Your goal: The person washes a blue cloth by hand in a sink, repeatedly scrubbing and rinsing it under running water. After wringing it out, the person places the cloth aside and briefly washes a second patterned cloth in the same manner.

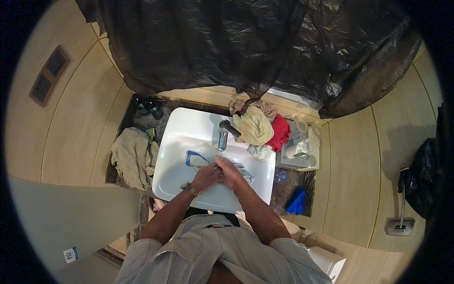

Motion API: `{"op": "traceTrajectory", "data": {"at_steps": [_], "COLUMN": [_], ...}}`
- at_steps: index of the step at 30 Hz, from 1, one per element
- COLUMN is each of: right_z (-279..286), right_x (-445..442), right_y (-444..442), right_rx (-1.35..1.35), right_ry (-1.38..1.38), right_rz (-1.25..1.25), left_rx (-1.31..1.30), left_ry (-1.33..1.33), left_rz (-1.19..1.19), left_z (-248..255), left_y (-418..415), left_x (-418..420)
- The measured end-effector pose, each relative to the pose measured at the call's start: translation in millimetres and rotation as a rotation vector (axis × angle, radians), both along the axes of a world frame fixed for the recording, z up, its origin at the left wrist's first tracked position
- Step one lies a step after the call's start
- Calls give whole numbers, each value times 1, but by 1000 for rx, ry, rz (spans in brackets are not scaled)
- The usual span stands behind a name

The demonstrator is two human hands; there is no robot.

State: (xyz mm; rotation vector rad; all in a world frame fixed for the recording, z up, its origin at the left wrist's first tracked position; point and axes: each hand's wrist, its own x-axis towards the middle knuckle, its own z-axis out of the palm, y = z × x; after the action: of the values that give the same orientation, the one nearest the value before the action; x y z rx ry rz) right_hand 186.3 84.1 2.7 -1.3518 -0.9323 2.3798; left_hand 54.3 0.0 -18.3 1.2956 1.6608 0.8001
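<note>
My left hand (204, 176), with a wristwatch (190, 189) at its wrist, meets my right hand (228, 173) over a white washbasin (170, 177). Both hands are pressed together around a wet cloth, white with some blue, of which only bits show between and beside them. Which hand grips it is hard to tell. A white and blue cloth (196, 159) lies in the basin's water left of the hands, and more of the patterned cloth (248, 178) shows to their right. The metal faucet (223, 138) stands just beyond the hands.
A beige towel (133, 158) lies on the dark counter at left, near dark bottles (155, 110). Bunched yellowish (255, 126) and red cloths (280, 133) sit behind the basin. At right are a white container (300, 148) and a blue cloth (296, 201). Black plastic sheeting (212, 46) hangs above.
</note>
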Motion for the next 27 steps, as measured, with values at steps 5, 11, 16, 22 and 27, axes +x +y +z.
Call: {"op": "traceTrajectory", "data": {"at_steps": [5,11,16,22,27], "right_z": [-65,-113,-113,-89,-92], "right_x": [-1,8,27,27,16], "right_y": [26,53,42,27,30], "right_rx": [-9,239,606,1070,1129], "right_ry": [172,-170,-517,-741,-792], "right_rz": [-142,-351,110,880,329], "left_rx": [278,70,10,-218,-372], "left_ry": [137,106,180,-69,-436], "left_rz": [-54,164,332,328,502], "left_z": [4,18,-35,-66,-58], "left_y": [-3,-38,-64,-55,-48], "left_x": [12,11,-8,-23,-23]}}
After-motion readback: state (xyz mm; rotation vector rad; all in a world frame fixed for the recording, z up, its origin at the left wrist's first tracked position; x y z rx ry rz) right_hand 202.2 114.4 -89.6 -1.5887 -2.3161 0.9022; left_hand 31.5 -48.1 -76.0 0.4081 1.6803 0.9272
